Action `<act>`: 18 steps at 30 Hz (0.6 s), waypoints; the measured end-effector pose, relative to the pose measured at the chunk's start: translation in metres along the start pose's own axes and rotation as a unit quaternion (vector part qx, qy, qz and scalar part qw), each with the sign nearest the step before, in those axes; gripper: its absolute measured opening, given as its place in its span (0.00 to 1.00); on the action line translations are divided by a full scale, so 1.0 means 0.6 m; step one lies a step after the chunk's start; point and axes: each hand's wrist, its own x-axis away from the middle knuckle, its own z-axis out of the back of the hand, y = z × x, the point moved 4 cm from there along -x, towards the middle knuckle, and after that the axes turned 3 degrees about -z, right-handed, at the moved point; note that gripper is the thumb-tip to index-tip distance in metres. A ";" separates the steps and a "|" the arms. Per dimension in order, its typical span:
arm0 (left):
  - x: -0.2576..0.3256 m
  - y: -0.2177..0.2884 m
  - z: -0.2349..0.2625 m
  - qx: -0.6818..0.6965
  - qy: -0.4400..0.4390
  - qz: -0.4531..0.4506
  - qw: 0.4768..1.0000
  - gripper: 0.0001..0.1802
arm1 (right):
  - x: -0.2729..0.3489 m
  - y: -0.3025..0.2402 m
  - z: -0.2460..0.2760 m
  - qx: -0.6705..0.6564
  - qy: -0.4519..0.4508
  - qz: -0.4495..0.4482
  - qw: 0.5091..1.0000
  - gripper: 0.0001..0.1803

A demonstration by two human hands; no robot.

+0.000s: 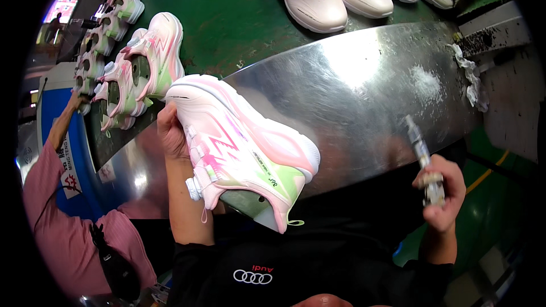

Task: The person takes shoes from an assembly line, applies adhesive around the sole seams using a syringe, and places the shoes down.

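My left hand [170, 132] grips the toe end of a pink, white and pale green sneaker [244, 145], lifted in front of me and tilted on its side. The sneaker's sole faces up and to the right, and its heel points toward me. A white dial sits on its tongue, and a dark green form fills its opening. Off to the right, my right hand [445, 193] is closed around a clear, syringe-like tool [420, 146]. The tool's narrow tip points up and away from me, apart from the sneaker.
Beneath is a shiny metal plate [296, 79] with a patch of white residue [426, 85]. Crumpled white material [471, 77] lies at its right edge. More sneakers [310, 0] line the green table's far side; others [162, 45] stand at left, near a co-worker in a pink sleeve [48, 176].
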 end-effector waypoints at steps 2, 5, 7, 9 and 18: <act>0.000 -0.003 -0.003 0.070 -0.031 0.018 0.997 0.27 | 0.002 -0.010 -0.031 -0.144 -0.029 0.018 0.989 0.39; 0.001 -0.005 -0.011 0.070 -0.031 0.019 0.997 0.27 | -0.006 -0.025 -0.070 -0.296 -0.145 0.056 0.942 0.35; -0.001 -0.006 -0.009 0.075 -0.038 0.023 0.996 0.27 | -0.017 -0.031 -0.099 -0.344 -0.185 0.052 0.919 0.33; -0.003 -0.005 -0.011 0.087 -0.051 0.023 0.995 0.27 | -0.035 -0.045 -0.123 -0.366 -0.224 0.067 0.901 0.33; -0.007 0.000 -0.002 0.111 -0.108 0.017 0.988 0.29 | -0.053 -0.037 -0.168 -0.369 -0.264 0.049 0.890 0.34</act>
